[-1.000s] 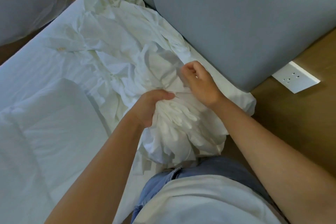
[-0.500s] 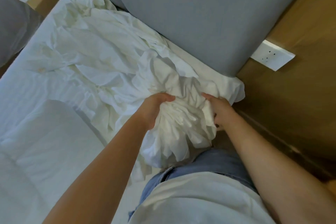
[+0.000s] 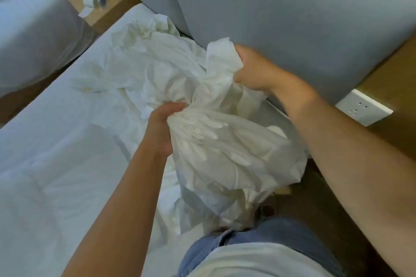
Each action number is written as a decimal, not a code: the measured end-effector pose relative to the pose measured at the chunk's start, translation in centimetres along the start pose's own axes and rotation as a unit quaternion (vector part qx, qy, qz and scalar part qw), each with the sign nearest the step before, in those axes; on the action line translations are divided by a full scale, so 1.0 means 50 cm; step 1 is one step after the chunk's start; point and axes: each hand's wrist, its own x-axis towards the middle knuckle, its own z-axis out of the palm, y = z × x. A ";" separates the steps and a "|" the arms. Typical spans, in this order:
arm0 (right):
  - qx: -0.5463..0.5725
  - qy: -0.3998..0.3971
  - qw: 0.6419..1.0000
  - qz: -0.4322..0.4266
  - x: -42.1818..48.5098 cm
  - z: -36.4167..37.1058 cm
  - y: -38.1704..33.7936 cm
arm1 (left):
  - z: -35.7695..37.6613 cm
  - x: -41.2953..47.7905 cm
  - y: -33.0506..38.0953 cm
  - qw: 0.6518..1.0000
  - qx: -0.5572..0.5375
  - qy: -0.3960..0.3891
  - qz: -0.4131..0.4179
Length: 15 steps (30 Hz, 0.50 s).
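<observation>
A crumpled white sheet (image 3: 157, 69) lies across the head of the bed (image 3: 56, 141) and is gathered into a bunch (image 3: 225, 153) in front of me. My left hand (image 3: 161, 126) grips the bunch at its neck, fingers curled into the cloth. My right hand (image 3: 254, 69) holds a raised fold of the same sheet up and to the right, near the grey headboard (image 3: 292, 18).
A white pillow or duvet (image 3: 45, 175) covers the near left of the bed. A white wall socket (image 3: 362, 109) sits on the wooden panel at right. A second bed (image 3: 33, 29) and a bedside table (image 3: 99, 4) with small items stand at top left.
My right hand has left the lower right side of the bunch and lifted a fold of sheet up toward the headboard. My left hand keeps its grip.
</observation>
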 end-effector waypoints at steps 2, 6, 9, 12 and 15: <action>-0.123 -0.035 0.992 -0.020 0.031 -0.005 -0.007 | -0.064 -0.007 0.018 0.996 -0.017 0.086 0.013; -0.247 -0.112 0.962 -0.029 0.064 0.048 0.002 | -0.206 -0.034 0.003 0.951 0.080 0.295 -0.046; -0.247 -0.049 0.967 -0.032 0.089 0.099 0.001 | -0.285 -0.061 -0.028 0.920 0.121 0.361 -0.088; -0.126 0.010 0.991 -0.052 0.125 0.152 -0.014 | -0.347 -0.070 -0.043 0.921 0.081 0.368 -0.102; 0.061 -0.040 0.997 0.022 0.169 0.226 -0.026 | -0.402 -0.053 -0.060 0.925 0.002 0.370 -0.083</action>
